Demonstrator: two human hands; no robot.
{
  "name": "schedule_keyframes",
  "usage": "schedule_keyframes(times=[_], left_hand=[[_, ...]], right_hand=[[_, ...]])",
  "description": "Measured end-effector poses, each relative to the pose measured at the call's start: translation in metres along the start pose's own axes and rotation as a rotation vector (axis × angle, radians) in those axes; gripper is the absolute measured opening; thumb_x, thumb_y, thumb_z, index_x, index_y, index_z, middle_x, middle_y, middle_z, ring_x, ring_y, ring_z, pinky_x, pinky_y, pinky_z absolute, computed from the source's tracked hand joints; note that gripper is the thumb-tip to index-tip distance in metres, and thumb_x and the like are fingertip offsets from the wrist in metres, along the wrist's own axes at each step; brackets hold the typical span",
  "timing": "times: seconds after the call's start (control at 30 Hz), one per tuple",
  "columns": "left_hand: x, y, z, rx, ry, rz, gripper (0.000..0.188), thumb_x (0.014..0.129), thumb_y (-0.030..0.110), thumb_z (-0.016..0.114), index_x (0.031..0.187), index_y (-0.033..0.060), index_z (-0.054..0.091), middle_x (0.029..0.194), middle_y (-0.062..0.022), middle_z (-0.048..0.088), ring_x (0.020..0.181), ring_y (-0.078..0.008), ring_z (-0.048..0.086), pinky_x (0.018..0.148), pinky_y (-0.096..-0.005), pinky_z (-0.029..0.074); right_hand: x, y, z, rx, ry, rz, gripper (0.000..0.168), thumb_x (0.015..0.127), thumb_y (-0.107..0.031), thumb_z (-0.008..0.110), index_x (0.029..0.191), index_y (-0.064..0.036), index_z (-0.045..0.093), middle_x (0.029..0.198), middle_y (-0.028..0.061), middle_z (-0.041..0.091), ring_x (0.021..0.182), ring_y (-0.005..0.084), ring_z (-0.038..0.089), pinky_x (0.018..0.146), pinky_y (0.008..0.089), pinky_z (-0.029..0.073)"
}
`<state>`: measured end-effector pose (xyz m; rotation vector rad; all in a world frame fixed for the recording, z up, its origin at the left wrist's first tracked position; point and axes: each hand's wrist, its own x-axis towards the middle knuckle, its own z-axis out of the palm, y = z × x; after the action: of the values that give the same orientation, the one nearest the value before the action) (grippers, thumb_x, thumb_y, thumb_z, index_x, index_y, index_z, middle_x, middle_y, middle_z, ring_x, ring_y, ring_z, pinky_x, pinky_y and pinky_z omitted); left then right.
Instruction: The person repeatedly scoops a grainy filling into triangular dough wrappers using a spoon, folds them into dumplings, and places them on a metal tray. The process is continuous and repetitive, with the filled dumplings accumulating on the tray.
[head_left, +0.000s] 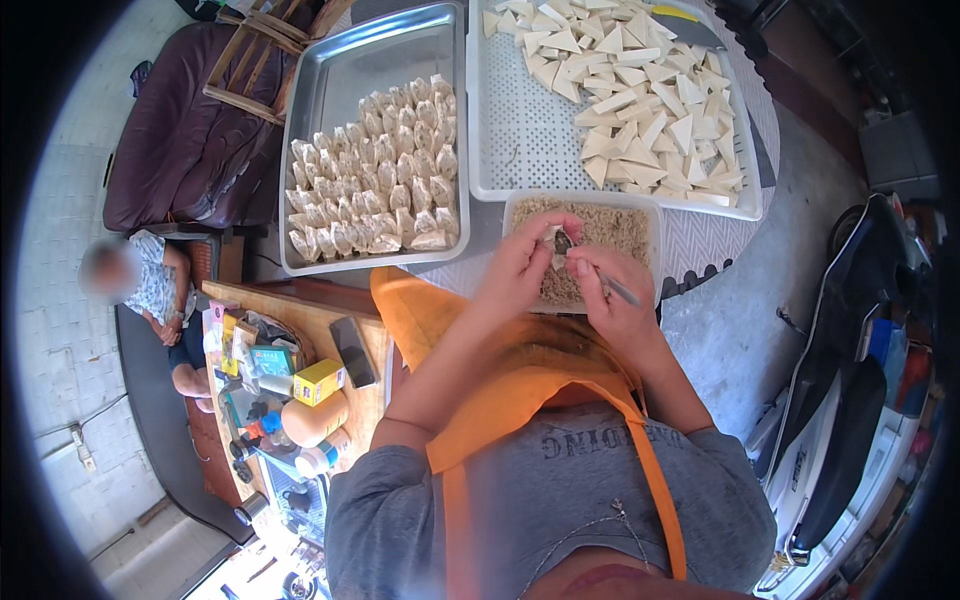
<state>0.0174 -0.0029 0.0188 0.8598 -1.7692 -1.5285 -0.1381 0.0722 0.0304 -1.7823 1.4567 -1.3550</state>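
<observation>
Above a plastic container of ground filling (645, 217), both my hands are close together. My left hand (529, 251) holds a small pale tofu piece (559, 241) with its middle opened. My right hand (615, 289) grips a thin metal utensil (621, 289), its working end hidden at the piece. Behind the container, a white perforated tray (525, 142) carries many cut tofu triangles (637, 97). To the left, a metal tray (367, 67) holds rows of filled pieces (382, 165), standing close together.
A knife with a yellow handle (675, 12) lies at the perforated tray's far edge. A wooden table (360, 315) at the left bears a phone (352, 351), boxes and bottles. A person (161, 281) sits beyond it. A scooter (840, 420) stands at the right.
</observation>
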Motion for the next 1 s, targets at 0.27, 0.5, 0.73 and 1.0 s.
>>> schedule_keyframes(times=[0.27,0.5,0.73,1.0], left_hand=[[0.002,0.0,-0.007,0.07,0.015,-0.016,0.034,0.09,-0.006,0.039,0.116,0.0021,0.058,0.109,-0.0064,0.064,0.099,-0.0137,0.058,0.087,-0.0271,0.047],[0.001,-0.002,-0.014,-0.174,0.094,-0.131,0.036,0.088,-0.008,0.032,0.116,-0.001,0.053,0.118,-0.0099,0.055,0.108,-0.0139,0.055,0.096,-0.0326,0.051],[0.005,0.003,-0.02,-0.173,0.146,-0.085,0.035,0.085,-0.009,0.036,0.115,-0.0011,0.052,0.11,-0.0075,0.058,0.09,-0.0126,0.06,0.084,-0.0264,0.047],[0.013,-0.003,-0.003,-0.058,-0.063,-0.04,0.042,0.084,-0.004,0.039,0.122,0.004,0.054,0.118,-0.0039,0.057,0.108,-0.01,0.052,0.084,-0.0261,0.046]], right_hand=[[0.005,-0.004,-0.001,0.209,0.015,0.195,0.013,0.09,-0.001,0.057,0.102,0.0,0.064,0.082,0.0131,0.066,0.072,0.0212,0.065,0.065,0.032,0.052],[0.021,0.025,-0.008,-0.012,-0.018,0.352,0.015,0.096,-0.01,0.053,0.098,0.001,0.063,0.081,0.0115,0.068,0.073,0.0158,0.066,0.066,0.0287,0.053],[0.012,0.042,-0.007,0.358,-0.171,0.584,0.02,0.099,-0.015,0.05,0.102,0.001,0.062,0.082,0.0087,0.067,0.072,0.0129,0.065,0.064,0.026,0.053],[-0.004,0.024,-0.042,0.656,0.012,0.499,0.019,0.1,-0.013,0.051,0.105,0.001,0.062,0.084,0.0071,0.066,0.072,0.0109,0.062,0.064,0.0241,0.052]])
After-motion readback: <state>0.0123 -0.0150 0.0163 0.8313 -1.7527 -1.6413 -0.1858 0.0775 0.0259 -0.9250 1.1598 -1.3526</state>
